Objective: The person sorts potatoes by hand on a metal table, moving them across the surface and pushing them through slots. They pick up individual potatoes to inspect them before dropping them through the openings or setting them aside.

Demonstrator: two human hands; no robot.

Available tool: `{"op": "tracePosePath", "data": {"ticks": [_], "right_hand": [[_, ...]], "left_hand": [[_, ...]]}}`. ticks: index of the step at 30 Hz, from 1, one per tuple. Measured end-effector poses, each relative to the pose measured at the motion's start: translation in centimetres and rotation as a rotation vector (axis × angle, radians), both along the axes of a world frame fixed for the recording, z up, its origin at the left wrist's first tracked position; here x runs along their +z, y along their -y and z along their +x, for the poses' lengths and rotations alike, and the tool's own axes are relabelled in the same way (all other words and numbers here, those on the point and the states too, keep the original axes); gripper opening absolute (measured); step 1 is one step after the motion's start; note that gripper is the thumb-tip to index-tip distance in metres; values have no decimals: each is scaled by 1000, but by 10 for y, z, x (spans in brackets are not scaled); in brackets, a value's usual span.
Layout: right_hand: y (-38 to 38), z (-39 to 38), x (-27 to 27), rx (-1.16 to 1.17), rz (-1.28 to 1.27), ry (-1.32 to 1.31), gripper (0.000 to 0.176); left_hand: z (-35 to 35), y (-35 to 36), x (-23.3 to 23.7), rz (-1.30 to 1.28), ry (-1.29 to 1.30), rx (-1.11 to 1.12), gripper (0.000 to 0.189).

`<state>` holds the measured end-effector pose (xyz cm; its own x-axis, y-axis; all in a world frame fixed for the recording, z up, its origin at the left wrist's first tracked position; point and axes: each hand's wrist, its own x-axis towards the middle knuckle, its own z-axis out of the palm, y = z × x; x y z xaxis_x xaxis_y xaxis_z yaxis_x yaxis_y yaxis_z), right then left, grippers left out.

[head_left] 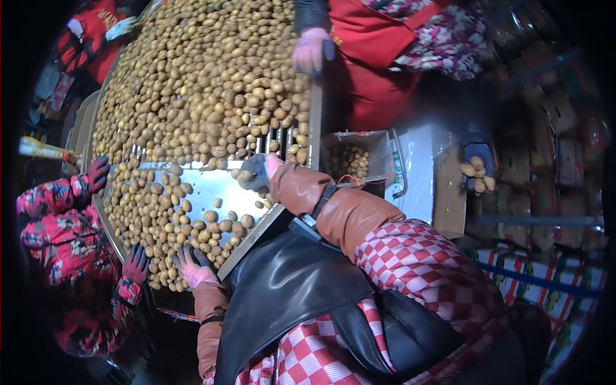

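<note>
Two of the wearer's hands are counted, one left hand (194, 265) and one right hand (260, 172). Three co-workers (61, 237) are seen around one metal table (204, 185). Potatoes (212, 70) are too many to be counted.

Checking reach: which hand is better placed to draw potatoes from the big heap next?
Probably right: the right hand is nearer the big heap; the left hand is at the lower potatoes.

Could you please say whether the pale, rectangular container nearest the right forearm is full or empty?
Neither; it looks partly filled: round, tan potatoes lie inside the pale, rectangular container, with bare wall above them.
</note>
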<state>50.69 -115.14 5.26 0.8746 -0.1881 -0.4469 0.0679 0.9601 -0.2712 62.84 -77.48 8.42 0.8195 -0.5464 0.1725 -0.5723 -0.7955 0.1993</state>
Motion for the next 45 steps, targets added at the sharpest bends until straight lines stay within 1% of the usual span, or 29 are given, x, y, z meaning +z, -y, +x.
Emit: {"op": "tracePosePath", "data": {"ticks": [2, 4, 5, 7, 8, 9, 10, 12, 13, 14, 16, 17, 19, 22, 23, 24, 26, 27, 30, 31, 36, 38, 39, 40, 41, 42, 43, 44, 45], "right_hand": [[-2, -1, 15, 30, -52, -41, 20], [-6, 10, 12, 41, 24, -5, 24], [-12, 16, 6, -98, 5, -117, 26], [-7, 23, -25, -170, 240, -187, 32], [-3, 11, -16, -97, 272, -78, 35], [-12, 3, 5, -214, 210, -161, 32], [-9, 12, -21, -202, 208, -291, 27], [-20, -18, 46, -36, -138, -544, 27], [-20, -23, 63, 96, -245, -442, 26], [-22, -22, 64, 81, -232, -404, 23], [-10, -20, -14, 4, -534, -330, 21], [-5, -18, -53, -46, -682, -304, 19], [-11, -18, -40, -218, -546, -342, 18], [-13, -27, 17, 127, -943, -519, 26], [-18, -27, 42, 114, -788, -603, 28], [-13, -26, 26, 98, -719, -628, 23], [-14, -24, 24, 57, -587, -666, 21], [-17, -24, 28, 48, -609, -673, 21], [-13, -30, 17, 59, -610, -554, 18], [-15, -35, 11, -27, -576, -459, 14], [-17, -35, 14, -63, -419, -282, 23], [-26, -30, 13, -55, -342, -226, 28], [-30, -26, 10, -69, -315, -203, 30], [-34, -25, 8, -94, -290, -186, 32], [-38, -23, 8, -103, -275, -165, 34], [-45, -21, 6, -95, -262, -146, 37], [-45, -21, 15, -16, -284, -98, 38], [-47, -21, 32, 64, -310, -49, 40], [-52, -24, 48, 87, -329, -56, 39]], "left_hand": [[1, 0, 0, 28, -19, 14, 40], [0, 1, 2, 42, -34, 29, 40], [-1, 2, 3, 28, -39, 18, 40], [2, -1, 1, 38, -55, 18, 40], [3, 1, 1, 46, -47, 3, 40], [2, 1, 2, 61, -34, 6, 39], [1, 1, 1, 31, -41, 27, 39], [-5, 8, 9, 24, -47, 79, 38], [-8, 12, 16, 42, -51, 95, 38], [-11, 13, 16, 6, -25, 92, 37], [-9, 14, 12, -74, 3, 65, 36], [-10, 15, 18, -60, -67, 90, 38], [-10, 15, 16, -28, -50, 106, 38], [-13, 11, 17, 8, -66, 124, 40], [-13, 10, 18, 13, -74, 112, 40], [-11, 11, 13, -27, -53, 115, 40], [-14, 11, 12, -44, -42, 124, 39], [-14, 12, 13, -47, -40, 135, 38], [-16, 13, 15, -101, -40, 121, 37], [-16, 14, 18, -108, -48, 117, 36], [-14, 5, 11, -194, -14, 87, 34], [-13, 2, 9, -145, 7, 64, 33], [-2, -3, -16, -251, 35, 29, 36], [-7, 3, -5, -197, 33, 27, 34], [2, -1, -27, -235, 127, -18, 31], [-5, 2, -16, -271, 179, -43, 29], [-10, 6, -2, -268, 241, -109, 30], [-11, 18, 12, -347, 36, -153, 33], [-20, 36, 21, -515, -320, -145, 37]]}}
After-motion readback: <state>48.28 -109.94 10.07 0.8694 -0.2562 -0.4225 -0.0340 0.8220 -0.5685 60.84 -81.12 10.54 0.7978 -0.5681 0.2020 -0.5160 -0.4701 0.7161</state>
